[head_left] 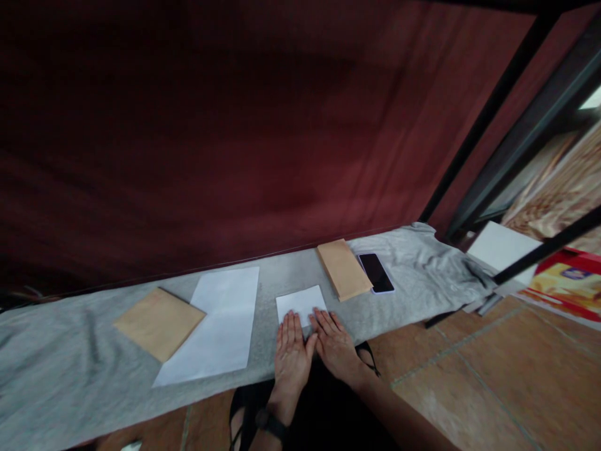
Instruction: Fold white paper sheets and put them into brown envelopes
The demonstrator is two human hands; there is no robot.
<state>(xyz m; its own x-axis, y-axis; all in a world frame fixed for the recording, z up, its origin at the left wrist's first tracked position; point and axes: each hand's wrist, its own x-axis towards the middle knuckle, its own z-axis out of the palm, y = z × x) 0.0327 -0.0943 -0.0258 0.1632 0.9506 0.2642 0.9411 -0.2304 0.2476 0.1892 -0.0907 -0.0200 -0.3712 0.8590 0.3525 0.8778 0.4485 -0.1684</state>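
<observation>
A small white sheet of paper (301,302), apparently folded, lies on the grey cloth in front of me. My left hand (292,352) rests flat on its near left edge, fingers stretched forward. Beside it my right hand (334,343) presses the near right edge, palm down with fingers extended; the thumbs nearly meet. The hands cover the near side of the paper. Just beyond my right hand lies a brown envelope (344,269). To the left a large white sheet (225,319) lies flat, partly under another brown envelope (159,322).
A phone (376,273) with a dark screen lies by the right envelope. Grey cloth (75,351) covers the narrow bench, against a dark red wall (235,138). Black metal bars (488,119) and a red and yellow box (568,282) stand at the right, above a tiled floor (488,382).
</observation>
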